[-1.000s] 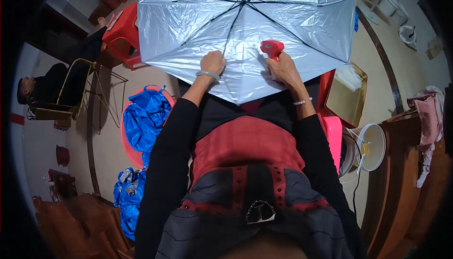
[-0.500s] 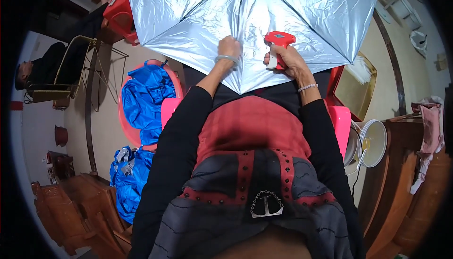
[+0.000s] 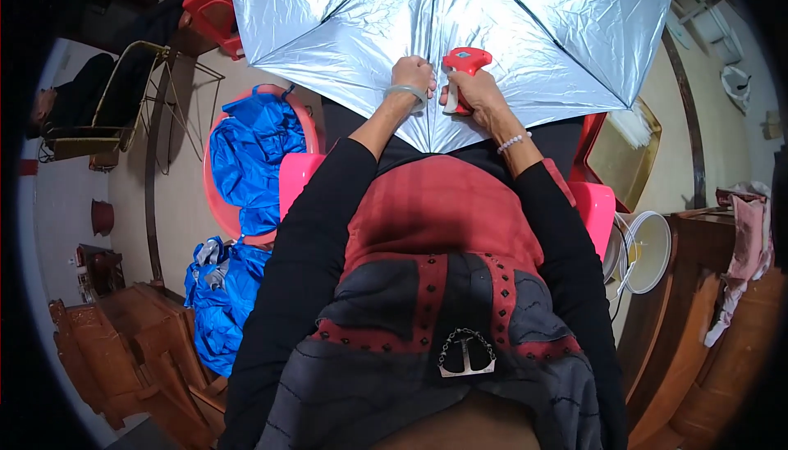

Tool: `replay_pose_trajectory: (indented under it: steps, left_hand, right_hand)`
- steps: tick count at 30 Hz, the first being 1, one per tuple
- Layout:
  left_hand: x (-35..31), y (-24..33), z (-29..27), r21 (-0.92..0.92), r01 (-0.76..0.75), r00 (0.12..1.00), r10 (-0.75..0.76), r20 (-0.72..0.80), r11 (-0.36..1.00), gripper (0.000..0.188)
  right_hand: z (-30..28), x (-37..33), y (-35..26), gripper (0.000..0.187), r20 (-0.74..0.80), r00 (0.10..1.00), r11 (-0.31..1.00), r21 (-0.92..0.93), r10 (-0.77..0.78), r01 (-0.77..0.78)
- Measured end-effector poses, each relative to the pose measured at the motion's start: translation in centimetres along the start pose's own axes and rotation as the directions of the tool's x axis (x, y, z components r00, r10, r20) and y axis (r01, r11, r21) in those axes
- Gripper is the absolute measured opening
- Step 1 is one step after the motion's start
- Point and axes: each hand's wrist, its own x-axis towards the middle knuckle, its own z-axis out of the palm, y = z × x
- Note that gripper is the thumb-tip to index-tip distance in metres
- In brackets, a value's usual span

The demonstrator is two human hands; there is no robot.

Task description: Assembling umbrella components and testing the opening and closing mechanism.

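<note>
An opened umbrella (image 3: pixel 361 40), silver inside with dark ribs, spreads over my lap, its near point hanging toward me. My left hand (image 3: pixel 413 77), with a pale bangle at the wrist, is closed on the silver cloth beside the middle rib; the fingertips are partly hidden. Wrapped round the grip of a red and white tagging gun (image 3: pixel 466 59) is my right hand (image 3: pixel 478 93), a beaded bracelet on its wrist. The gun stands over the cloth just right of my left hand, a small gap between them. Its needle tip cannot be made out.
On the left, a pink basin (image 3: pixel 215 196) holds blue folded cloth (image 3: pixel 254 150), and more blue cloth (image 3: pixel 222 302) lies below. A golden tray (image 3: pixel 611 159) with white strips and a white bucket (image 3: pixel 648 249) stand right. A person (image 3: pixel 90 97) sits by a metal-framed chair (image 3: pixel 135 93).
My right hand has brought the tagging gun leftward, close to my left hand. My left hand has shifted slightly right and down, and the umbrella has shifted a little to the right.
</note>
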Motion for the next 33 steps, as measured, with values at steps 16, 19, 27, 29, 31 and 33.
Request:
replay_pose_trajectory:
  steps: [16,19,27,29,31,33]
  left_hand:
    - [-1.4,1.4,-0.1,-0.046,0.001,0.994,0.004,0.109,0.999,0.016]
    - [-1.7,1.9,-0.5,-0.058,0.025,0.987,-0.015,0.16,0.998,0.016]
    - [-1.4,1.8,-0.9,-0.086,0.021,0.975,-0.001,0.222,0.996,0.016]
    - [-1.5,2.0,-1.0,-0.051,0.011,0.971,0.002,0.241,0.999,0.016]
    - [-1.6,2.2,-1.0,-0.018,0.0,0.967,0.004,0.256,1.0,0.016]
    - [-1.7,2.2,-0.9,0.007,-0.034,0.961,0.03,0.276,0.999,0.016]
  right_hand:
    - [-2.1,-0.9,-0.3,0.024,0.301,0.938,0.831,0.466,0.173,-0.303]
    - [-2.3,-0.8,-0.2,0.027,0.334,0.927,0.841,0.44,0.172,-0.314]
    - [-2.3,-0.9,-0.3,0.027,0.335,0.924,0.884,0.354,0.183,-0.304]
    - [-2.2,-0.8,-0.4,0.026,0.345,0.921,0.892,0.337,0.181,-0.301]
    - [-2.1,-0.6,-0.4,0.023,0.361,0.918,0.898,0.332,0.163,-0.289]
    - [-1.8,-0.5,-0.3,0.02,0.378,0.915,0.903,0.327,0.145,-0.278]
